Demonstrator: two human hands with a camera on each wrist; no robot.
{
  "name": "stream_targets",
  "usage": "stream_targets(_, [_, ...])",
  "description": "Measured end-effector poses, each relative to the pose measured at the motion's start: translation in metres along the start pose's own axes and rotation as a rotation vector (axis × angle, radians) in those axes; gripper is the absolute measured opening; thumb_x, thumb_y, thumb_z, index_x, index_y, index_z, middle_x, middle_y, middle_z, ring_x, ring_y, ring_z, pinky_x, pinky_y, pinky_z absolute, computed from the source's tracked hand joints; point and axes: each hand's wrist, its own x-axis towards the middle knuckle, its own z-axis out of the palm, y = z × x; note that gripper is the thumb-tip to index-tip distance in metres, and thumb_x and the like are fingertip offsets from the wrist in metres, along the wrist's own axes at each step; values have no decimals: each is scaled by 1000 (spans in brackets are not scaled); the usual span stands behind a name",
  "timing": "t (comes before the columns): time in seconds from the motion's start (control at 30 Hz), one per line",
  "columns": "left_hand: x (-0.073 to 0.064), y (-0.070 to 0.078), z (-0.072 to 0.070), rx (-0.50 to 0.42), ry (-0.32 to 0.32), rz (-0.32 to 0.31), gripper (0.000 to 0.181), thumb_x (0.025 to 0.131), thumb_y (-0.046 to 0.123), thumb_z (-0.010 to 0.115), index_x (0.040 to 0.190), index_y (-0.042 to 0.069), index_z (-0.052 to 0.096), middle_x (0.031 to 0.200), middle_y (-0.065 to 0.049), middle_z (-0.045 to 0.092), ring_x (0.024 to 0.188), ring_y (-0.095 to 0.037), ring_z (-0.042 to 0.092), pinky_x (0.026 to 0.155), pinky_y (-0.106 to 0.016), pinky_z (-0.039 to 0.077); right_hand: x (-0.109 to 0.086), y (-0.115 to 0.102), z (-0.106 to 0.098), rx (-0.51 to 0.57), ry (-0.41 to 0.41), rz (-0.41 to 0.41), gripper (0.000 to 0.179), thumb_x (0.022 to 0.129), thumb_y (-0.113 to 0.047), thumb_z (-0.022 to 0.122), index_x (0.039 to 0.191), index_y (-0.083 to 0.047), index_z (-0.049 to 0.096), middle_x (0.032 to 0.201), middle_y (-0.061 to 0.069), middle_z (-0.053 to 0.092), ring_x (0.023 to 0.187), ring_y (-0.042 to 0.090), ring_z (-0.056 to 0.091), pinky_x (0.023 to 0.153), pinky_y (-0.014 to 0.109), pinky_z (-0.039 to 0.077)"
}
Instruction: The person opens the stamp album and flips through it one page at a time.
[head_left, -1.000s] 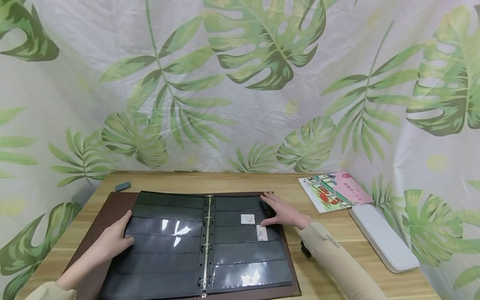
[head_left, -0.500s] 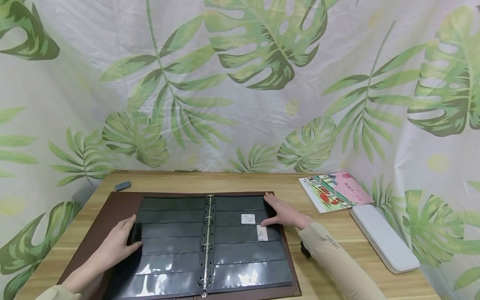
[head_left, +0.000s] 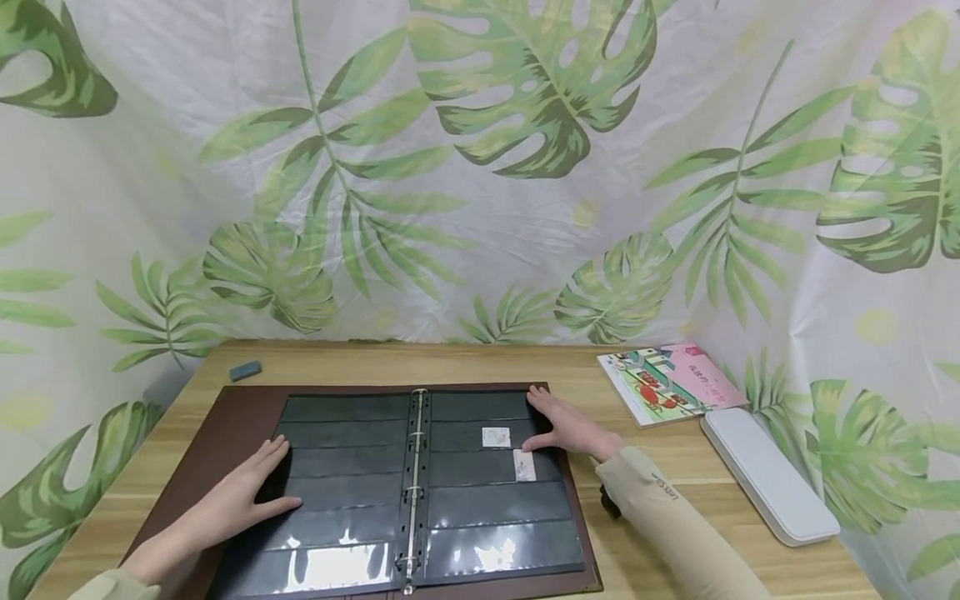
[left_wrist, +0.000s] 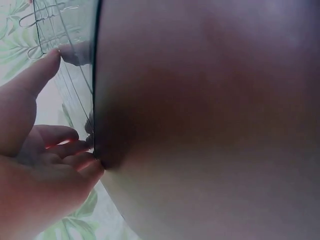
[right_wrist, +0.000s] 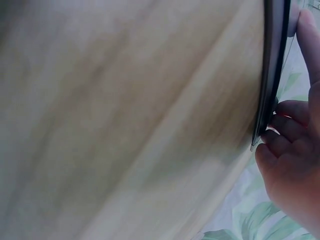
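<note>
A brown ring binder [head_left: 232, 433] lies open on the wooden table, with metal rings [head_left: 415, 492] down its middle. Its black left page [head_left: 345, 458] has several clear pocket strips, none showing a stamp. Two small stamp-like pieces sit on the black right page [head_left: 495, 504]: one pale [head_left: 496, 437], one pinkish [head_left: 524, 466]. My left hand [head_left: 236, 500] rests at the left page's outer edge, fingers extended and thumb spread over the page. At the right page's upper outer edge lies my right hand [head_left: 567, 427], fingers loosely spread, thumb tip beside the pinkish piece.
A small blue-grey block [head_left: 245, 371] lies behind the binder at the left. To the right are a picture book [head_left: 675, 385] with a pink cover and a long white case [head_left: 768, 475]. A leaf-patterned curtain [head_left: 517, 250] hangs behind the table.
The left page, raised a little at its outer edge earlier, has come down flat. My left hand has moved slightly right and toward me with it. My right hand has stayed in place.
</note>
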Motion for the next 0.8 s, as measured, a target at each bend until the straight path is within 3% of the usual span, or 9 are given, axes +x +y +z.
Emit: stream_targets(0.8, [0, -1, 4, 18, 8, -25, 92, 80, 42, 79, 142, -16, 41, 149, -39, 37, 133, -59, 38, 97, -67, 42, -1, -8, -2, -18, 0, -14, 87, 86, -40, 75, 149, 5, 38, 159, 25, 31, 149, 41, 30, 117, 55, 32])
